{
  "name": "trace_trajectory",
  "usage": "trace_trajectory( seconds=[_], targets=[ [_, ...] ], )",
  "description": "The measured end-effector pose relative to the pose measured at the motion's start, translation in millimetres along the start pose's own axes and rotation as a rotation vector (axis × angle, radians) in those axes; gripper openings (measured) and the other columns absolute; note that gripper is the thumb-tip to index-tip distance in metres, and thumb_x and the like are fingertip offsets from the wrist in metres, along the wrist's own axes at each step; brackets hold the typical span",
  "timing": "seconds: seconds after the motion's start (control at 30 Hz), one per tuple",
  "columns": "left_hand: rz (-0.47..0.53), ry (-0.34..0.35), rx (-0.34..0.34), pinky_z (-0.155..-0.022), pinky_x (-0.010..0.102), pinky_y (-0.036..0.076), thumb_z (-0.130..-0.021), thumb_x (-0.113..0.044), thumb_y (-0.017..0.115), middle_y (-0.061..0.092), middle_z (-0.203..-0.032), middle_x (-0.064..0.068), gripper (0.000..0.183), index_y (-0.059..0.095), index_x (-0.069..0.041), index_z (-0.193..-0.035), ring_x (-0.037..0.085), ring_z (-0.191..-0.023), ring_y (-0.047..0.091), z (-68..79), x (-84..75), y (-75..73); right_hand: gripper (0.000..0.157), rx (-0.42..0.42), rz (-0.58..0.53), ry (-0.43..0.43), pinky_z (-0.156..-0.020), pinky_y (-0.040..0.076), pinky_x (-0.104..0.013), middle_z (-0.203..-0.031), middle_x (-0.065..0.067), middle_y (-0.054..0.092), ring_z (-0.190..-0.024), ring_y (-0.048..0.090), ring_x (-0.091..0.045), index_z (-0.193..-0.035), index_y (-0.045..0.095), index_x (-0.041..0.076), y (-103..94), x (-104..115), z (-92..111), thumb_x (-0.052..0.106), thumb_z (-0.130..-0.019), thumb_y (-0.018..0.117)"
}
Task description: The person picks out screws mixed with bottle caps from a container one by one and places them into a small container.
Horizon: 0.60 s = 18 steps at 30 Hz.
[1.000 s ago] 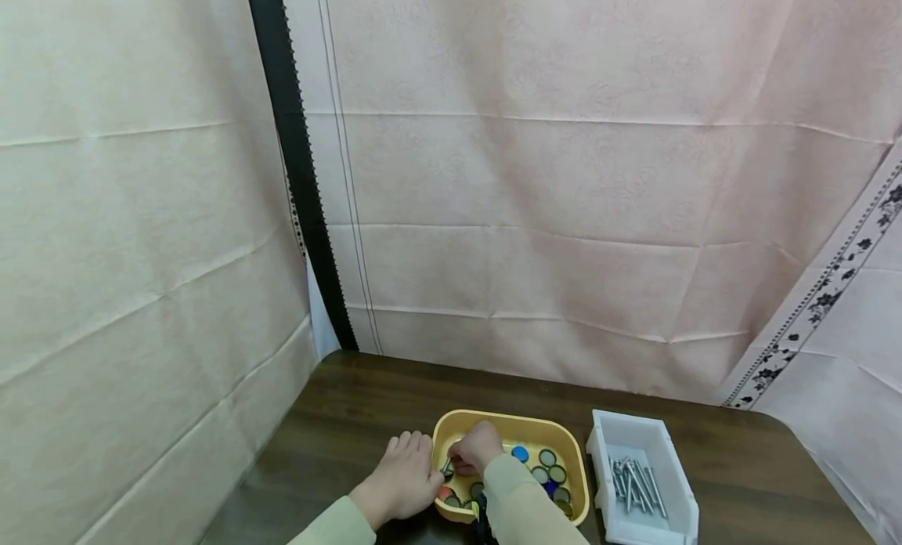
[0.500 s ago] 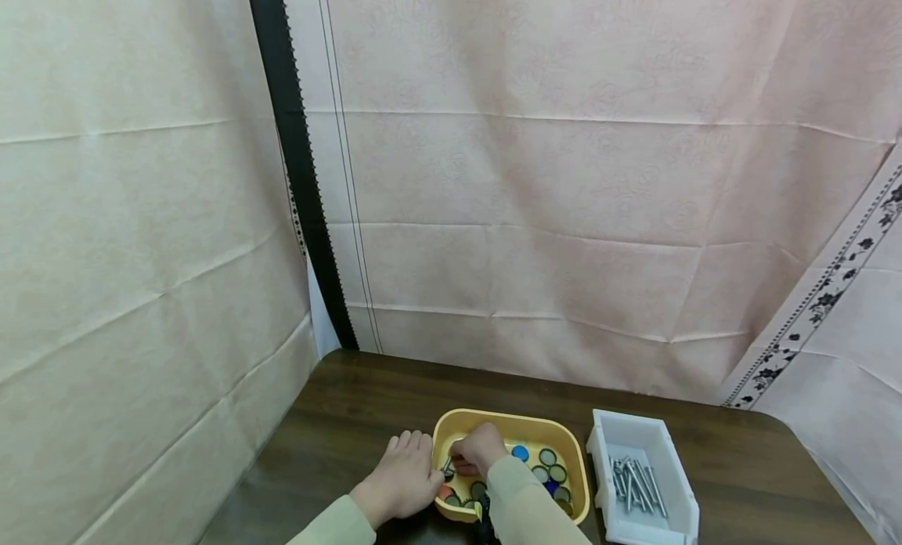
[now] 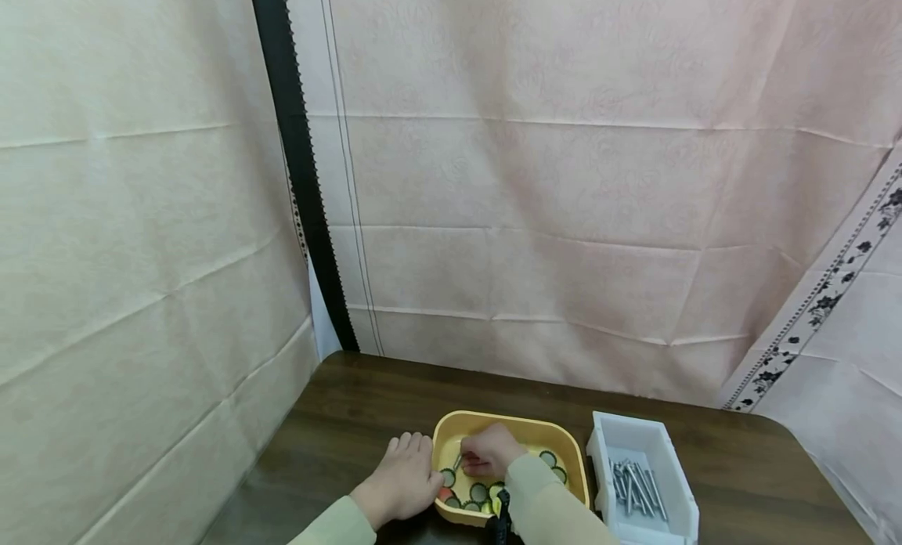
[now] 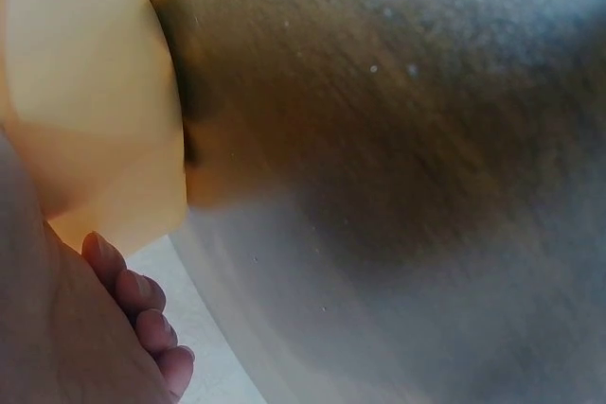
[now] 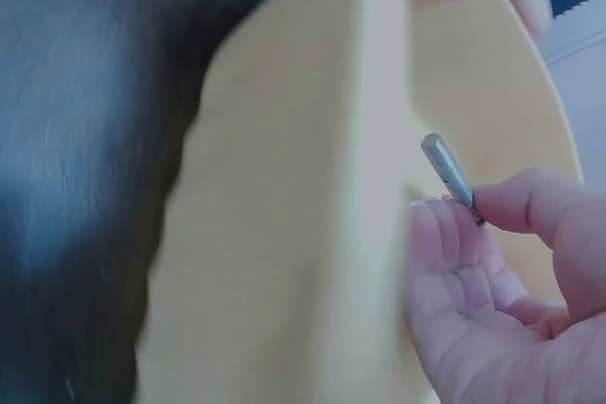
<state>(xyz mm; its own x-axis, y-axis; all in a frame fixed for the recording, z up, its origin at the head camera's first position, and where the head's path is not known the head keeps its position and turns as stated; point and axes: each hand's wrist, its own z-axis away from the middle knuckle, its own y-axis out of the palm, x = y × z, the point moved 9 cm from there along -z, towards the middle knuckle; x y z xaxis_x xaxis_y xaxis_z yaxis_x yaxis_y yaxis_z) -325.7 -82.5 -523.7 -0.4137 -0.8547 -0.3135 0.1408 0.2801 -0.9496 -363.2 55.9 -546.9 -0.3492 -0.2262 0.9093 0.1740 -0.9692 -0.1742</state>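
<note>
My right hand [image 3: 495, 449] is down inside a yellow plastic bin [image 3: 517, 422]. Between its thumb and fingertips it pinches a silver bolt [image 5: 448, 170], whose thread shows in the right wrist view. On the bin's floor lie several round bottle caps [image 3: 478, 492], most with pale faces and dark rims, and a reddish one [image 3: 445, 493]. My left hand [image 3: 400, 476] rests at the bin's left side, thumb at the rim and fingers extended. The left wrist view shows its fingertips [image 4: 142, 292] beside the bin's outer wall. My right forearm hides the bin's front right part.
Right of the bin stands a white tray [image 3: 634, 429] holding several long silver bolts [image 3: 637, 486]. Both containers sit on a dark wooden table [image 3: 366, 396]. Pale cloth [image 3: 564, 216] hangs behind the table and along its left side.
My right hand has shifted a little to the right inside the bin with the bolt. It uncovers a cap at the left and now hides the blue caps. My left hand stays put.
</note>
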Motion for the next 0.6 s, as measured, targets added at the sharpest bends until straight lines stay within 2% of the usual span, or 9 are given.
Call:
trace_trajectory(
  seconds=[0.17,0.3,0.5,0.6],
  targets=[
    [0.009,0.0,0.006,-0.073,0.038,0.025,-0.092,-0.036,0.047,0.037,-0.085,-0.001,0.023,0.046,-0.013,-0.095,0.02,-0.082,0.031,-0.1,-0.6,0.4,0.005,0.064,0.043,-0.02,-0.067,0.056,-0.038,-0.075,-0.016,0.066,-0.063,0.066,-0.021,-0.078,0.064,-0.004,-17.4,10.7,11.1,0.001,-0.076,0.063],
    [0.018,-0.003,0.016,-0.074,0.039,0.024,-0.093,-0.035,0.046,0.037,-0.084,-0.001,0.022,0.045,-0.014,-0.096,0.02,-0.082,0.031,-0.9,0.8,2.6,0.007,0.11,0.033,-0.009,-0.068,0.055,-0.036,-0.079,-0.017,0.066,-0.066,0.066,-0.021,-0.08,0.065,-0.006,-30.6,14.8,17.7,-0.002,-0.076,0.062],
    [0.015,-0.005,0.019,-0.075,0.039,0.024,-0.093,-0.036,0.046,0.037,-0.085,-0.001,0.024,0.047,-0.013,-0.098,0.02,-0.083,0.031,-2.8,3.2,5.0,0.018,0.126,0.057,-0.007,-0.069,0.055,-0.033,-0.083,-0.018,0.067,-0.068,0.065,-0.019,-0.091,0.067,-0.01,-58.0,19.7,25.4,0.002,-0.079,0.062],
    [0.018,-0.002,0.025,-0.075,0.039,0.024,-0.092,-0.035,0.046,0.037,-0.084,-0.001,0.02,0.046,-0.015,-0.096,0.02,-0.082,0.031,-3.3,2.1,4.4,0.015,0.108,0.074,-0.023,-0.071,0.055,-0.035,-0.084,-0.018,0.066,-0.069,0.065,-0.019,-0.088,0.066,-0.008,-76.5,21.3,29.1,0.004,-0.081,0.062]
  ],
)
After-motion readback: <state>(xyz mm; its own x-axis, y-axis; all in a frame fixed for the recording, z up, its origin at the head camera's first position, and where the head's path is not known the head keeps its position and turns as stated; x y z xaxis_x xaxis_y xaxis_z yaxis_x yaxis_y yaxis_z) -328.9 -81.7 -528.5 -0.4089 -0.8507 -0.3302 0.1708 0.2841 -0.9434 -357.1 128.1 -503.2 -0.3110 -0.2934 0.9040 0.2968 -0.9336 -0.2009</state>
